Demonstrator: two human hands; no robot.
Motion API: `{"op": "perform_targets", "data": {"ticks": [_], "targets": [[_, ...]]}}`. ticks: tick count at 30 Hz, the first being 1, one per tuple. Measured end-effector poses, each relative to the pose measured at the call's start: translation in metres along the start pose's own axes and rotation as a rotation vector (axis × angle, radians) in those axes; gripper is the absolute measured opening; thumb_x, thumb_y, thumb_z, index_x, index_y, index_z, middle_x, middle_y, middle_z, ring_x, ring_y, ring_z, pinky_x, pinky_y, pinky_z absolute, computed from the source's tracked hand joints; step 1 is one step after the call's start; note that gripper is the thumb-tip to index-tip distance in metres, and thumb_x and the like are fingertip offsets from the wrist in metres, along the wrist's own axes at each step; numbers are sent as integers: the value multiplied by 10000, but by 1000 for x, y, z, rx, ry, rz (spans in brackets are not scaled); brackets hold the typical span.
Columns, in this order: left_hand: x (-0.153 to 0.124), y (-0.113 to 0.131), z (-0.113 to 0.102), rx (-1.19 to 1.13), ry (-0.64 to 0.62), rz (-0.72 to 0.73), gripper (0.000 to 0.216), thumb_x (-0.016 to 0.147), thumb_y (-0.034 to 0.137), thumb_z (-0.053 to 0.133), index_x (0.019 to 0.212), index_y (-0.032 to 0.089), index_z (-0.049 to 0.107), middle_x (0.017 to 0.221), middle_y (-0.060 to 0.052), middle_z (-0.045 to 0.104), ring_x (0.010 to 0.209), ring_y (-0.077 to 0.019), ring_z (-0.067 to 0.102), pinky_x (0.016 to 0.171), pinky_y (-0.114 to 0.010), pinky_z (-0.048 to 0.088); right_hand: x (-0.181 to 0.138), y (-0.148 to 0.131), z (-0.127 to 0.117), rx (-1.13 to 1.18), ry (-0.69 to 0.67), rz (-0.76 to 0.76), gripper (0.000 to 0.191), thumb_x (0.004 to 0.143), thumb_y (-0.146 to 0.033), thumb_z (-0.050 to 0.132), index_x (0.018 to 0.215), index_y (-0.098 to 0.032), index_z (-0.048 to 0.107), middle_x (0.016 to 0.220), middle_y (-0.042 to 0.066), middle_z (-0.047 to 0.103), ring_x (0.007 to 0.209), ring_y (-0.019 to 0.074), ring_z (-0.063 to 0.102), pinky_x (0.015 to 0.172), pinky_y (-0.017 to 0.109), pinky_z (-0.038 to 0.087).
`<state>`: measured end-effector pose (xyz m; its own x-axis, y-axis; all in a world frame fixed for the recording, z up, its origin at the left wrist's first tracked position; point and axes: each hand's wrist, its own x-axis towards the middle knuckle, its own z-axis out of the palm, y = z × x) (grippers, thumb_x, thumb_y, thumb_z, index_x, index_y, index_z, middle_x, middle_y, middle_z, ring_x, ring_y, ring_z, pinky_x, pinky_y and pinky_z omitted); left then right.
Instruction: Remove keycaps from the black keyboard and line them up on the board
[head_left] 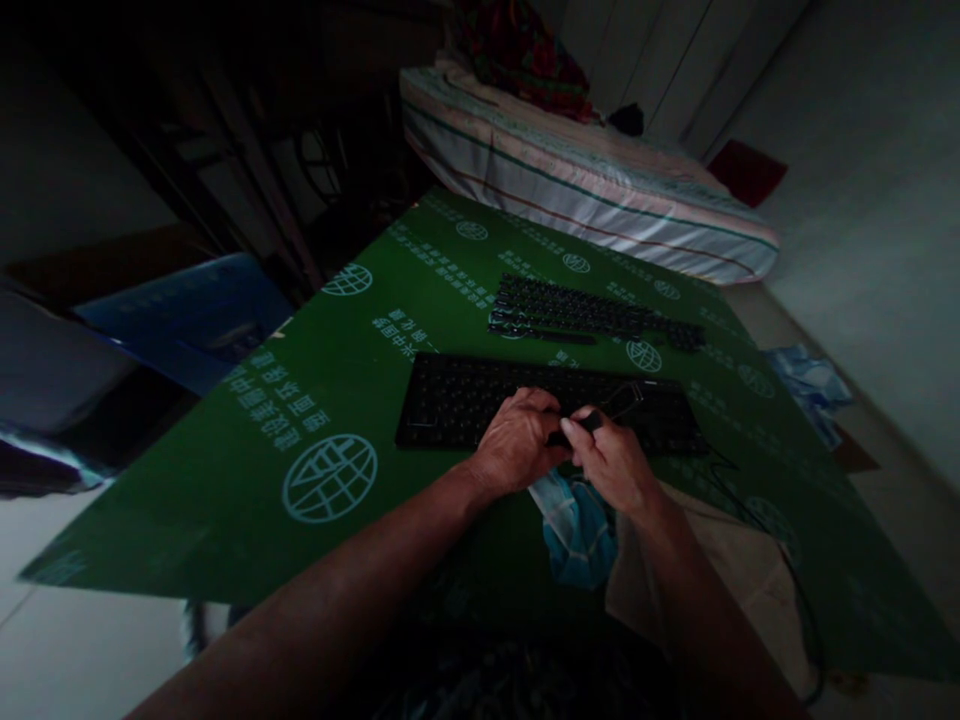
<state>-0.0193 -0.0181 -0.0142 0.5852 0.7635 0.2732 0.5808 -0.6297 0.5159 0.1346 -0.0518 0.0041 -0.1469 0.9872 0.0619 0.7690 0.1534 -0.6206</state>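
Note:
A black keyboard [465, 400] lies on a green printed sheet [337, 400], with its keys apparently removed. My left hand [517, 440] rests on its front edge with the fingers curled. My right hand [611, 460] is closed on a small black tool [600, 415] with a thin wire loop [626, 398] at its tip, held over the keyboard's middle. Both hands touch each other. Beyond the keyboard lies a row of loose black keycaps [585, 310], laid out in keyboard shape.
A blue cloth [577, 525] lies below my hands. The keyboard's cable [757, 520] runs off to the right. A striped mattress [585, 180] sits on the floor behind, a blue plastic stool [187, 315] at the left, and crumpled blue fabric [814, 385] at the right.

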Motion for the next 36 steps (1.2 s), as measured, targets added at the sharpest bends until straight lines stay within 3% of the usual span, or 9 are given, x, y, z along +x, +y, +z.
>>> {"op": "perform_targets", "data": {"ticks": [5, 12, 23, 30, 36], "targets": [[-2, 0, 1, 24, -6, 21, 221, 724, 272, 664, 932, 200, 688, 1069, -68, 588, 1019, -259, 494, 867, -402, 426, -1, 0, 8, -84, 88, -15, 279, 903, -363, 340, 772, -205, 529, 515, -9, 557, 462, 135, 543, 520, 216, 387], [-3, 3, 2, 57, -9, 15, 151, 778, 272, 604, 883, 205, 690, 1087, -67, 560, 1032, -260, 474, 869, -413, 417, -7, -2, 21, -123, 263, 2, 287, 905, -342, 312, 792, -182, 522, 518, 20, 554, 481, 158, 550, 520, 239, 382], [-3, 6, 1, 77, -26, 9, 136, 802, 260, 576, 840, 209, 696, 1107, -66, 551, 1064, -262, 454, 877, -421, 407, -14, 7, 26, 2, 317, -13, 248, 897, -335, 352, 748, -194, 491, 523, 4, 547, 436, 119, 520, 489, 220, 401], [-4, 1, 0, -8, -14, 13, 109, 739, 233, 639, 825, 200, 696, 1097, -63, 569, 1045, -260, 481, 897, -421, 411, -11, 11, 24, 488, 383, 170, 308, 868, -470, 407, 746, -194, 472, 453, -60, 518, 334, 85, 483, 353, 172, 374], [-2, -1, 1, -55, 20, 2, 69, 728, 201, 642, 767, 204, 699, 1072, -53, 595, 1051, -251, 503, 906, -419, 423, -9, 14, 25, 700, 416, 251, 327, 821, -506, 486, 767, -183, 483, 434, -65, 540, 300, 80, 470, 306, 154, 341]]}}
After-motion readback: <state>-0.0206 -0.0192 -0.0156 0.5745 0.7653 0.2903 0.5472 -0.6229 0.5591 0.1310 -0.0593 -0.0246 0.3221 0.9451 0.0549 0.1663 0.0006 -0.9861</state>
